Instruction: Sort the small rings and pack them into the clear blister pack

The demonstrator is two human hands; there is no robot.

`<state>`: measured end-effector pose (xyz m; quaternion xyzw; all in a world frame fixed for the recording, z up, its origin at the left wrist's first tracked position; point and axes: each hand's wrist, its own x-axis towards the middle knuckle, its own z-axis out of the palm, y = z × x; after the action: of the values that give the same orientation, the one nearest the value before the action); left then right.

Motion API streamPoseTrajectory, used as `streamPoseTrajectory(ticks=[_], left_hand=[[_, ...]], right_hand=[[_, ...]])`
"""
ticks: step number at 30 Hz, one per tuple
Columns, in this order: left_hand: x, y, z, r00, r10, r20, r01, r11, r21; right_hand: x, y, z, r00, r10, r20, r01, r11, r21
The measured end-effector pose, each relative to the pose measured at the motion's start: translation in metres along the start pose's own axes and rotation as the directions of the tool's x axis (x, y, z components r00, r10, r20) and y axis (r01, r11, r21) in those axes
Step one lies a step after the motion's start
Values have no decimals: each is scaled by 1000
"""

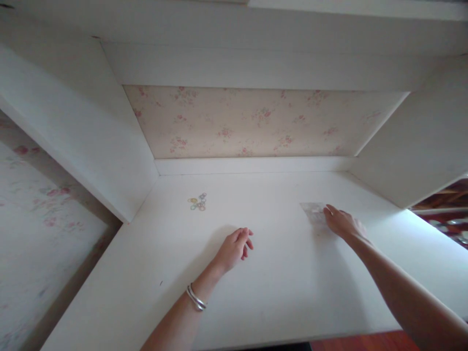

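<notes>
Desktop of plain white board (pixel 278 287) forms the main work surface. White upright side panels (pixel 84 117) (pixel 420 136) bound it at left and right, and a white horizontal board (pixel 256 63) crosses above its rear. Cream wallpaper with pink flower sprays (pixel 234 122) shows between that board and the low white strip (pixel 256 166) at the rear of the desktop. Red-brown flooring (pixel 358 342) is visible below the front edge.

Right hand (pixel 341 222): extended over the right part of the desktop, thumb and fingers together on the right edge of the bag. Left hand (pixel 234 247): positioned near the middle of the desktop, fingers loosely curled; whether thumb and fingertips meet cannot be told.

Clear, thin plastic bag (pixel 312 210): located on the right part of the desktop, at the right fingertips; whether it is raised cannot be told. Silver-coloured metal bangle (pixel 197 301): worn around the left wrist. Small multicoloured rings (pixel 193 200): grouped in one cluster at rear left, well apart from the bag, beyond the left hand. Short dark mark (pixel 161 282): located on the desktop, left of the left forearm.
</notes>
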<state>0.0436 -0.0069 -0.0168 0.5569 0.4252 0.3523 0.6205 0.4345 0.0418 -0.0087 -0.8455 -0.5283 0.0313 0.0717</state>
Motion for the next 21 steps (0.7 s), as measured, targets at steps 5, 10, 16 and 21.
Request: streamPoseTrajectory(ticks=[5, 10, 16, 21], left_hand=[[-1, 0, 0, 1000, 7, 15, -8, 999, 32], [-1, -1, -1, 998, 44, 46, -49, 993, 112], [-2, 0, -2, 999, 49, -10, -46, 981, 187], [1, 2, -3, 963, 269, 1, -261, 933, 247]], right_hand=[[-12, -22, -14, 997, 72, -42, -73, 997, -32], [-50, -80, -20, 953, -226, -199, 267, 940, 212], [-136, -183, 8, 933, -336, -125, 312, 591, 743], [-174, -235, 35, 864, -502, -51, 239, 318, 918]])
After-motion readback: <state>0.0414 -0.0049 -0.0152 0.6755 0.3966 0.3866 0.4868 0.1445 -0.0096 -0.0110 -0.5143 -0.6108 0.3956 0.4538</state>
